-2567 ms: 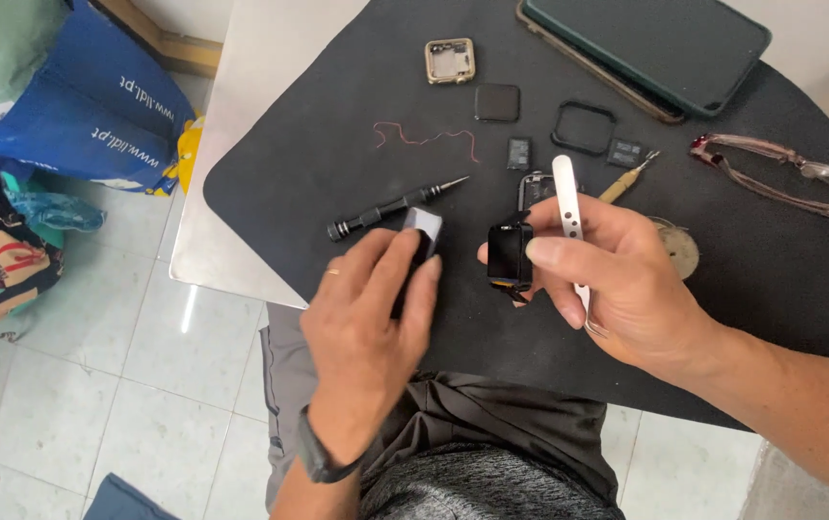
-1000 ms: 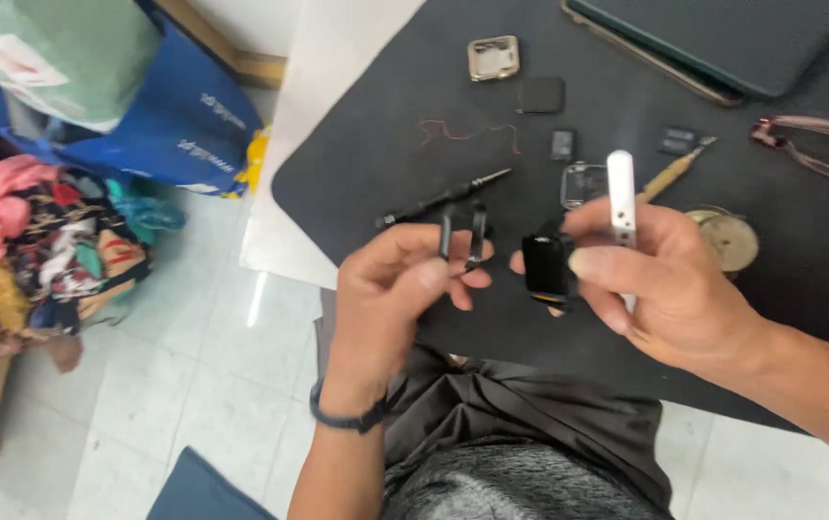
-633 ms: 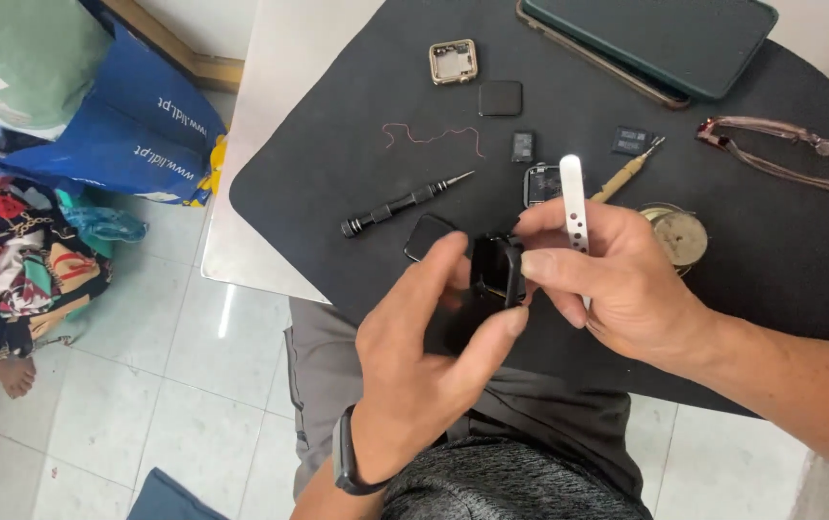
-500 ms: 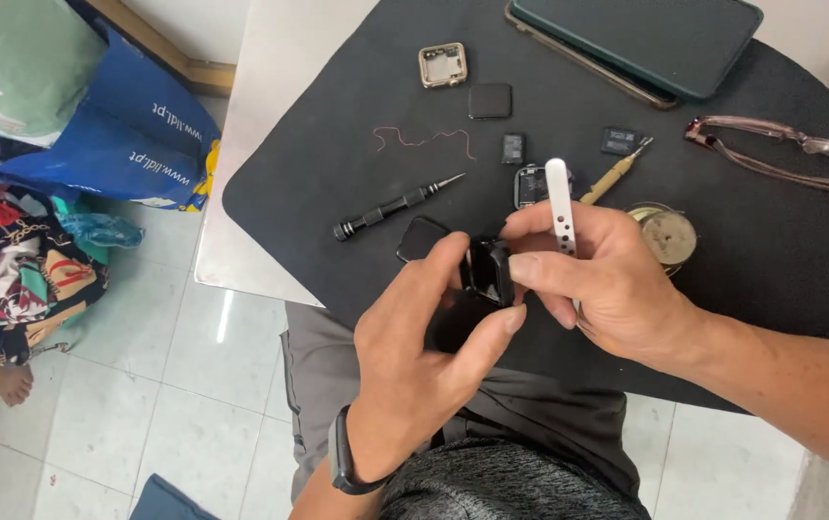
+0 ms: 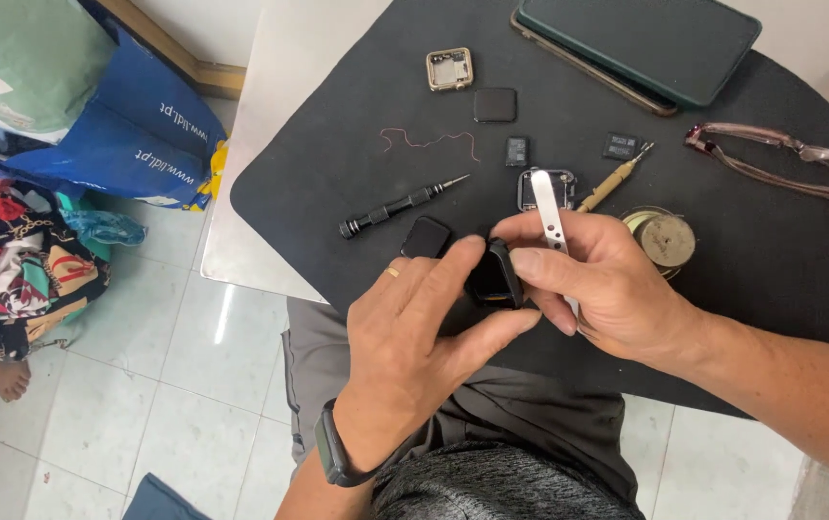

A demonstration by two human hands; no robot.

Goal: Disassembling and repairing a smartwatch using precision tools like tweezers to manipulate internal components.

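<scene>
Both hands pinch one small black smartwatch body (image 5: 494, 274) at the mat's six o'clock edge: left hand (image 5: 414, 347) closed on its left side, right hand (image 5: 597, 289) on its right, also gripping white tweezers (image 5: 549, 207). Likely light, rigid, slick, fragile glass; best held by edges.

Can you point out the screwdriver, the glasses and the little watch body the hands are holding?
screwdriver (image 5: 390, 209), head view, middle of its black handle.
glasses (image 5: 788, 159), head view, on the pink frame.
watch body (image 5: 494, 276), head view, its dark side between the fingers.
</scene>
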